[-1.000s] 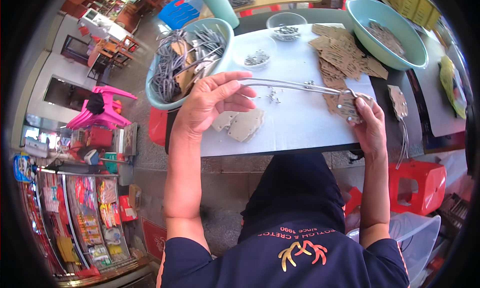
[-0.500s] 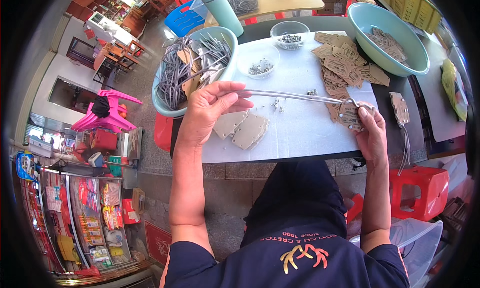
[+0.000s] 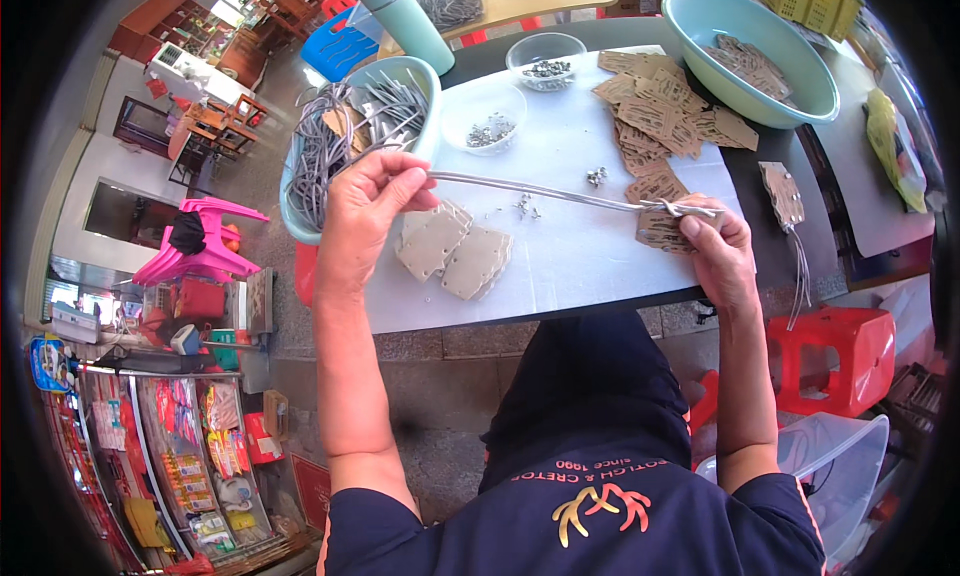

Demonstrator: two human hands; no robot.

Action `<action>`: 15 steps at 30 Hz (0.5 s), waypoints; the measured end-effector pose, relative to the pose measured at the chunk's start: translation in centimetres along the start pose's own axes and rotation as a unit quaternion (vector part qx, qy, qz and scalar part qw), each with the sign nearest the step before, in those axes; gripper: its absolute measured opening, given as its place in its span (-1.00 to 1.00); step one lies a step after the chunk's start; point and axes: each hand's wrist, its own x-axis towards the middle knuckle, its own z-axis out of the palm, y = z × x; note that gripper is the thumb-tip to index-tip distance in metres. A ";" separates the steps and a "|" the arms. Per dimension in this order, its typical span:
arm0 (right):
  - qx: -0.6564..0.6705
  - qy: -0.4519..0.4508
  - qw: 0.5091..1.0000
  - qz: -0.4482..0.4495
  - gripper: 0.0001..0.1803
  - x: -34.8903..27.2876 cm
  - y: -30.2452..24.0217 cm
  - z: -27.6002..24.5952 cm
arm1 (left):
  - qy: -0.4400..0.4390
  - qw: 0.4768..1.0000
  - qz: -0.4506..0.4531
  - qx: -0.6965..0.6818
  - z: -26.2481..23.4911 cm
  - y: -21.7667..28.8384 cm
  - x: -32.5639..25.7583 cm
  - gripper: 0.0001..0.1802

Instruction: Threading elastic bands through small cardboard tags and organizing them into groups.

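A doubled grey cord (image 3: 540,189) is stretched over the table between my two hands. My left hand (image 3: 368,208) pinches its left end between thumb and fingers. Near the cord's other end, a loose knot or twist (image 3: 668,208) sits by the fingertips of my right hand (image 3: 724,248), which is closed on it. A brown cardboard piece (image 3: 662,232) shows just below the knot; whether my right hand also grips it, I cannot tell. Plain cardboard pieces (image 3: 478,262) lie right of my left wrist. Small metal fasteners (image 3: 527,208) are scattered beneath the cord.
A blue tub (image 3: 432,126) of grey cords stands at the left. Two see-through bowls (image 3: 520,126) hold metal bits. Printed cardboard pieces (image 3: 655,111) are heaped right of centre, beside a green basin (image 3: 830,101). One corded piece (image 3: 782,194) lies at the right.
The loop by my right hand has drawn down into a tighter twist along the cord. Both hands keep their hold, and the whole view has shifted slightly.
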 end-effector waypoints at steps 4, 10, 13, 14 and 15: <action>-0.094 -0.038 0.995 -0.014 -0.84 -0.2 -0.4 0.6 | 0.016 0.999 0.009 0.042 0.1 1.4 1.1 -0.82; -0.106 -0.026 0.994 0.025 -0.80 -0.3 -0.5 0.5 | 0.035 0.994 0.053 0.084 2.0 1.7 2.9 -0.83; -0.086 -0.027 0.996 0.020 -0.80 -0.4 -0.5 0.5 | 0.041 0.984 0.065 0.160 2.7 1.2 3.0 -0.84; -0.073 -0.032 0.997 0.021 -0.81 -0.4 -0.6 0.5 | 0.035 0.985 0.065 0.158 3.1 1.2 2.9 -0.84; -0.076 -0.037 0.996 0.024 -0.80 -0.4 -0.6 0.5 | 0.034 0.982 0.063 0.176 3.4 1.2 2.7 -0.84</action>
